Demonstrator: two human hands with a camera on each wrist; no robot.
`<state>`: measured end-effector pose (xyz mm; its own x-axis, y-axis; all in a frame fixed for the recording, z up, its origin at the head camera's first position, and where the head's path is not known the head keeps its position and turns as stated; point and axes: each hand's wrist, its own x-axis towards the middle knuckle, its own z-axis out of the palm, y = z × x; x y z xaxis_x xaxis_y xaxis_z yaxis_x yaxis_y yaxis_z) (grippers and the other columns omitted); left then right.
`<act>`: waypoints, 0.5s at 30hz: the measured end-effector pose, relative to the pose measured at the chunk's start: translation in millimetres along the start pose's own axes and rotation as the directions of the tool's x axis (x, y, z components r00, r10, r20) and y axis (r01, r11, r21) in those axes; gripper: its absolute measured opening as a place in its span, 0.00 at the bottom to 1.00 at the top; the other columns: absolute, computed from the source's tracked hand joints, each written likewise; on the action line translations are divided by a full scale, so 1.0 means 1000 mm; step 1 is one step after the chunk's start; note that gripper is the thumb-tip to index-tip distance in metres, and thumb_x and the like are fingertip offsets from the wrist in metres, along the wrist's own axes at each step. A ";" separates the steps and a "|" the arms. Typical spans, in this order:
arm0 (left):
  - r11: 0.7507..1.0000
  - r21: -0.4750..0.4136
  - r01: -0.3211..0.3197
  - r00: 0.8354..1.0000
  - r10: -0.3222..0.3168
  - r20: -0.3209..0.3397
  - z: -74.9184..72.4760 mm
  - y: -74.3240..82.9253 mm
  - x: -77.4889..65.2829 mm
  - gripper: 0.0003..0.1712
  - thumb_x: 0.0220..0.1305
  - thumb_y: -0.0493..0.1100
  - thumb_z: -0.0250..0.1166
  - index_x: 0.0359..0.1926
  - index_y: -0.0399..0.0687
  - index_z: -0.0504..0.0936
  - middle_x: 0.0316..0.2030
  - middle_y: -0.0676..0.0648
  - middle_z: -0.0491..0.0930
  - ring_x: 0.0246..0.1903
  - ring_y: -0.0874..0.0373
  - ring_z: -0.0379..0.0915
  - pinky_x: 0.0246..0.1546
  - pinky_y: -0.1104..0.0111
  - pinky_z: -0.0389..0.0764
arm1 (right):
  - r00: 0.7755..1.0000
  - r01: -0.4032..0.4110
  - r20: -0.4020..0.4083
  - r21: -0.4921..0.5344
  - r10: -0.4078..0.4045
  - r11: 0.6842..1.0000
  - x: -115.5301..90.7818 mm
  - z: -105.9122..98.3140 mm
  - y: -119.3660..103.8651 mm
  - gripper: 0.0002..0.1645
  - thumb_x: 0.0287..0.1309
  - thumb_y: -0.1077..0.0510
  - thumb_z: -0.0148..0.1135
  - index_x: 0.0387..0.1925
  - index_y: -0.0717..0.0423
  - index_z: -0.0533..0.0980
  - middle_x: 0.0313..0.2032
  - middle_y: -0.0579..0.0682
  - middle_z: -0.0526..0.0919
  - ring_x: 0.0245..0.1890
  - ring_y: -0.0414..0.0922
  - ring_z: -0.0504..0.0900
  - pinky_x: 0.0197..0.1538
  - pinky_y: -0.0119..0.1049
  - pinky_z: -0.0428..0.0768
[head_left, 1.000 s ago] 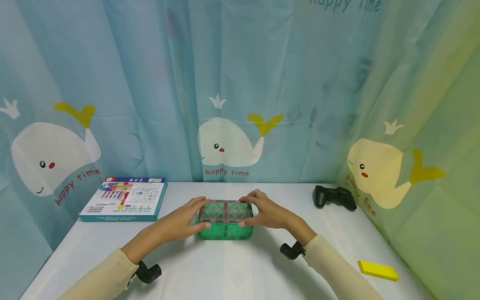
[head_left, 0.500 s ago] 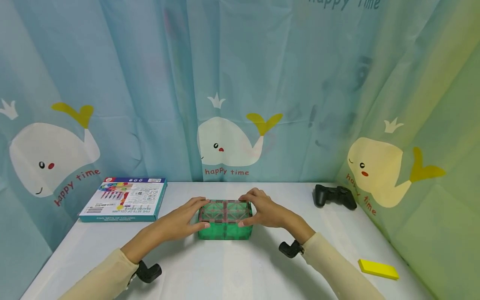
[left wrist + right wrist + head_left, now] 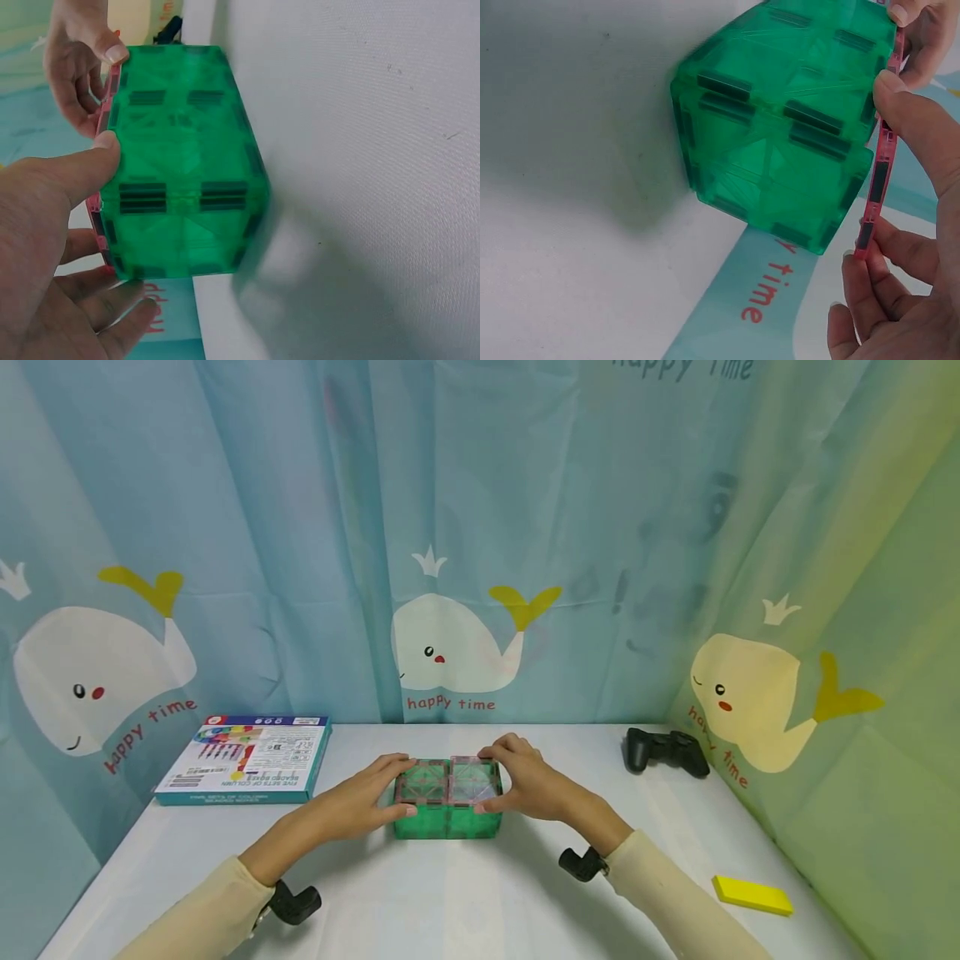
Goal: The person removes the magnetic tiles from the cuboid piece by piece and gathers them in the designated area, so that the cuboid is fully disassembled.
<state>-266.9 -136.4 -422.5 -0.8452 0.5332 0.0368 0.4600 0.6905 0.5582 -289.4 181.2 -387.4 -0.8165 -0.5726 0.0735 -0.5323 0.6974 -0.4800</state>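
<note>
A green translucent tile box [image 3: 448,822] stands mid-table, topped by two pink tiles [image 3: 448,782] side by side. My left hand [image 3: 397,787] pinches the left end of the pink top, thumb on the near edge and fingers on the far edge. My right hand [image 3: 489,779] pinches the right end the same way. In the left wrist view my left hand's thumb [image 3: 94,154] presses the box [image 3: 184,165] at the pink rim. In the right wrist view the pink tile edge [image 3: 877,180] lies between the thumb and fingers of my right hand [image 3: 922,165], beside the green box [image 3: 780,127].
A flat printed box [image 3: 243,760] lies at the back left. A black game controller [image 3: 666,752] sits at the back right. A yellow block [image 3: 752,895] lies near the right front edge. Whale-print curtains enclose the white table [image 3: 465,902] on three sides.
Both hands stay on the ends of the pink top. The box has barely moved; the view has shifted slightly.
</note>
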 end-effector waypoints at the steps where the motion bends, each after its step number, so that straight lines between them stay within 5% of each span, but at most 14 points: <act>1: 1.000 -0.001 0.000 1.000 0.000 0.001 0.000 0.000 0.000 0.46 0.75 0.62 0.64 0.83 0.47 0.59 0.81 0.38 0.54 0.79 0.37 0.55 0.73 0.39 0.65 | 1.000 -0.001 -0.002 -0.001 0.001 1.000 0.000 -0.001 0.000 0.47 0.55 0.41 0.82 0.70 0.56 0.74 0.63 0.52 0.71 0.64 0.52 0.69 0.65 0.57 0.70; 9: 1.000 0.008 -0.003 1.000 0.003 0.001 -0.001 0.001 -0.001 0.46 0.75 0.62 0.64 0.82 0.47 0.59 0.81 0.38 0.54 0.79 0.37 0.55 0.74 0.40 0.65 | 0.995 -0.001 -0.097 0.052 0.006 0.999 -0.007 -0.027 0.014 0.46 0.56 0.40 0.80 0.69 0.57 0.73 0.59 0.53 0.72 0.62 0.52 0.71 0.62 0.54 0.77; 15: 1.000 0.001 -0.008 1.000 0.008 0.003 -0.002 0.001 -0.001 0.47 0.75 0.63 0.64 0.83 0.46 0.58 0.81 0.37 0.54 0.79 0.36 0.54 0.74 0.39 0.65 | 0.979 -0.104 -0.170 0.045 0.110 0.994 -0.019 -0.051 0.049 0.47 0.57 0.41 0.80 0.70 0.61 0.73 0.60 0.58 0.72 0.59 0.54 0.74 0.57 0.52 0.79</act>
<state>-266.0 -137.4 -420.6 -0.8406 0.5403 0.0387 0.4670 0.6866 0.5572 -311.4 248.2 -367.9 -0.8961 -0.4107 0.1683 -0.4342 0.7330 -0.5236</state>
